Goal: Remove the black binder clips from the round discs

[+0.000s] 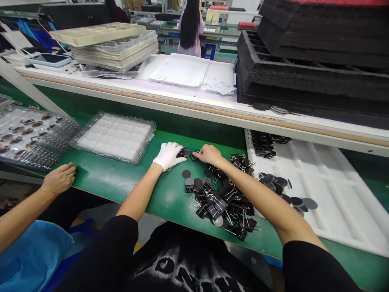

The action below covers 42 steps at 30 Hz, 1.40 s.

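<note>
My left hand (pixel 167 156), in a white glove, is closed on a small round dark part (pixel 185 153) with a ring-like edge. Its fingers hide some of that part. My right hand (pixel 209 154) is bare and pinches a black binder clip (pixel 194 157) right beside the round part. Whether clip and part touch is too small to tell. Just below lies a loose black disc (pixel 186 174) on the green table (pixel 165 190). A heap of black binder clips (pixel 217 205), mixed with black and clear discs, spreads below my right forearm.
A white tray (pixel 331 178) with clips and discs stands at right. Clear plastic trays (pixel 112 136) lie to the left, near a stack holding round parts (pixel 27 132). A co-worker's hand (pixel 59 178) rests at the table edge. A loaded shelf (pixel 146 95) crosses above the table.
</note>
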Each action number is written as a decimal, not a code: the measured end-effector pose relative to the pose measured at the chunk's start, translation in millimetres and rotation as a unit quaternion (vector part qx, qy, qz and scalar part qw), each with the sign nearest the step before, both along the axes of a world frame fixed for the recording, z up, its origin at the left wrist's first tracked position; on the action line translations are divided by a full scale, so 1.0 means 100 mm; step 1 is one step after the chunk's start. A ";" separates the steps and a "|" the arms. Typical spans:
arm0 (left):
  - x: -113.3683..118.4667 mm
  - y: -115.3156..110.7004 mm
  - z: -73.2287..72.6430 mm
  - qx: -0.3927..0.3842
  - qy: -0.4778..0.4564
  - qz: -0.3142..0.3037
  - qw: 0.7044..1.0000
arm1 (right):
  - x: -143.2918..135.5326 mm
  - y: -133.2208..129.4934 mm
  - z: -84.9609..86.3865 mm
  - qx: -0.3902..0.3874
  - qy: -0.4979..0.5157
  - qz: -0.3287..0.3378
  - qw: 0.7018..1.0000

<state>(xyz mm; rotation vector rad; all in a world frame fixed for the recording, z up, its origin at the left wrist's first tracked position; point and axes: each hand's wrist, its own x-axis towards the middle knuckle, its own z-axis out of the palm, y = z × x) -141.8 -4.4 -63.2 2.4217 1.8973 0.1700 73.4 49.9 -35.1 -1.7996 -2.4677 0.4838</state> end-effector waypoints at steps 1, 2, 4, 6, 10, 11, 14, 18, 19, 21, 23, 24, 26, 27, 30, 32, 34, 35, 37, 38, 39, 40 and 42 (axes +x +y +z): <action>0.02 -0.01 0.00 0.006 0.004 -0.002 1.000 | -0.04 0.02 0.03 0.008 -0.008 -0.010 1.000; 0.03 -0.02 -0.01 0.011 0.007 -0.004 1.000 | -0.08 0.04 0.05 0.022 -0.012 -0.019 1.000; 0.07 -0.02 -0.02 0.019 0.012 -0.007 1.000 | -0.18 0.07 0.09 0.059 -0.003 -0.028 0.998; 0.09 -0.01 -0.03 0.022 0.014 -0.007 1.000 | -0.29 0.11 0.08 0.087 0.017 -0.031 0.996; 0.09 0.01 -0.05 0.023 0.009 -0.010 1.000 | -0.46 0.21 -0.12 0.072 0.038 -0.045 0.996; 0.08 0.01 -0.05 0.022 0.006 -0.010 1.000 | -0.47 0.24 -0.19 0.060 0.038 -0.051 0.996; 0.06 -0.01 -0.06 0.015 -0.004 -0.006 1.000 | -0.46 0.32 -0.35 0.024 0.045 -0.075 0.996; 0.09 -0.04 -0.06 0.001 -0.018 0.004 1.000 | -0.40 0.35 -0.46 0.022 0.063 -0.137 0.988; 0.11 -0.04 -0.05 0.000 -0.020 0.006 1.000 | -0.39 0.36 -0.48 0.025 0.067 -0.158 0.985; 0.14 -0.05 -0.04 0.000 -0.023 0.005 1.000 | -0.37 0.36 -0.50 0.028 0.076 -0.190 0.979; 0.17 -0.05 -0.04 -0.002 -0.025 0.004 1.000 | -0.36 0.36 -0.53 0.030 0.086 -0.204 0.975; 0.18 -0.04 -0.04 -0.004 -0.026 0.003 1.000 | -0.36 0.36 -0.53 0.032 0.092 -0.207 0.974; 0.19 -0.04 -0.06 -0.005 -0.029 0.002 1.000 | -0.36 0.36 -0.55 0.035 0.101 -0.212 0.971; 0.19 -0.04 -0.07 -0.002 -0.031 0.002 1.000 | -0.36 0.36 -0.55 0.037 0.105 -0.216 0.970; 0.21 -0.03 -0.13 0.015 -0.038 0.011 0.999 | -0.36 0.36 -0.55 0.040 0.111 -0.229 0.966; 0.23 -0.03 -0.16 0.025 -0.040 0.019 0.999 | -0.36 0.36 -0.55 0.042 0.112 -0.237 0.964; 0.24 -0.03 -0.17 0.033 -0.036 0.019 0.999 | -0.36 0.36 -0.56 0.045 0.111 -0.241 0.963; 0.25 -0.02 -0.18 0.036 -0.031 0.018 0.999 | -0.36 0.37 -0.56 0.048 0.110 -0.242 0.963; 0.25 -0.02 -0.17 0.038 -0.021 0.019 0.999 | -0.36 0.37 -0.57 0.055 0.106 -0.247 0.962; 0.25 -0.02 -0.16 0.036 -0.016 0.021 0.999 | -0.36 0.37 -0.58 0.059 0.105 -0.248 0.961; 0.25 -0.02 -0.15 0.033 -0.013 0.023 0.999 | -0.35 0.37 -0.58 0.063 0.103 -0.250 0.961; 0.25 -0.02 -0.13 0.030 -0.013 0.022 0.999 | -0.35 0.37 -0.58 0.067 0.101 -0.251 0.960; 0.24 -0.02 -0.12 0.022 -0.014 0.017 1.000 | -0.34 0.36 -0.59 0.075 0.097 -0.252 0.960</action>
